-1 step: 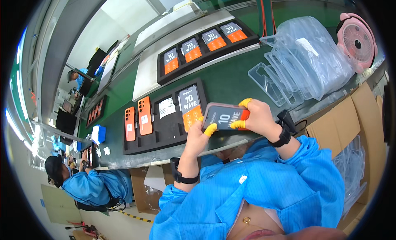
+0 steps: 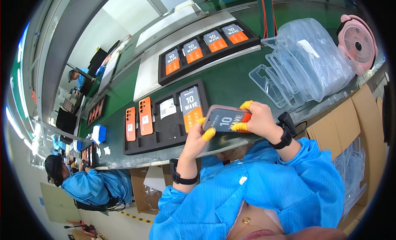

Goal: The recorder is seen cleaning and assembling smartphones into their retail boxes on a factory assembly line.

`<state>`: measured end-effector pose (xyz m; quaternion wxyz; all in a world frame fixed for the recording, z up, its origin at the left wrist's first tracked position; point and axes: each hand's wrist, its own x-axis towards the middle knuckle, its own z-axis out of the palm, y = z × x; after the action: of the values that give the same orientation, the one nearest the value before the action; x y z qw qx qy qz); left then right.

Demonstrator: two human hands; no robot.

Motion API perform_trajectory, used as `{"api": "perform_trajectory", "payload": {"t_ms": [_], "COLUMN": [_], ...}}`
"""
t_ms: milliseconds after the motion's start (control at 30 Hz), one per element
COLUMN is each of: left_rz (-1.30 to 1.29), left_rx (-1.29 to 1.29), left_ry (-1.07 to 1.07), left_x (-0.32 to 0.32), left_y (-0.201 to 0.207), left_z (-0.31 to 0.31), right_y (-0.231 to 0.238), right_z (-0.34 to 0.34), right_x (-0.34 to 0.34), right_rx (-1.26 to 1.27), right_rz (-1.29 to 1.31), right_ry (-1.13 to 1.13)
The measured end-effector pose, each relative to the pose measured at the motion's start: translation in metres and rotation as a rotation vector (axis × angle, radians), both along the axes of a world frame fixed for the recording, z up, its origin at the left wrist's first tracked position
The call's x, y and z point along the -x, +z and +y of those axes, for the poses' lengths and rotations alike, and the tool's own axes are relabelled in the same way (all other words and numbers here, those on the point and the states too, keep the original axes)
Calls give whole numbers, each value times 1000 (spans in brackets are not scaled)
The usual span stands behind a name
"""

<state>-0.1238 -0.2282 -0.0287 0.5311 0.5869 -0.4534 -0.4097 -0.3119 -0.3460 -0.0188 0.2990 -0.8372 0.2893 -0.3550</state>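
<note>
Both my hands hold one smartphone (image 2: 220,116) above the bench's near edge, its grey-and-orange printed face up. My left hand (image 2: 196,141) grips its left end, and my right hand (image 2: 262,121) pinches its right end. Yellow finger cots cover several fingertips. Just left lies a black foam tray (image 2: 168,135). Two orange phones (image 2: 145,118) lie back up in its left slots. A white label (image 2: 168,108) shows in the middle, and another phone (image 2: 191,106) with a grey-and-orange face lies at the right.
A second black tray (image 2: 165,79) with several phones stands farther back on a metal plate. To the right are stacked clear plastic trays in a bag (image 2: 307,60), a pink fan (image 2: 357,44) and a cardboard box (image 2: 336,120). A co-worker in blue (image 2: 97,186) sits at left.
The phone in my hands has tipped slightly, and my left thumb has shifted down off its face toward the near edge. My right hand keeps its hold.
</note>
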Motion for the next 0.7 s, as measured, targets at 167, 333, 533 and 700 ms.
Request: {"api": "perform_trajectory", "payload": {"t_ms": [167, 333, 533, 700], "left_rz": [-376, -205, -365, 34], "left_rx": [74, -2, -141, 64], "left_ry": [-352, -161, -76, -411], "left_x": [34, 62, 49, 23], "left_y": [-15, -23, -21, -5], "left_z": [6, 12, 17, 25], "right_y": [-2, 2, -11, -5], "right_z": [4, 16, 23, 13], "right_x": [2, -7, -20, -31], "right_rx": [-752, -841, -255, -600], "right_rz": [-405, -529, -565, -560], "right_ry": [431, 465, 390, 351]}}
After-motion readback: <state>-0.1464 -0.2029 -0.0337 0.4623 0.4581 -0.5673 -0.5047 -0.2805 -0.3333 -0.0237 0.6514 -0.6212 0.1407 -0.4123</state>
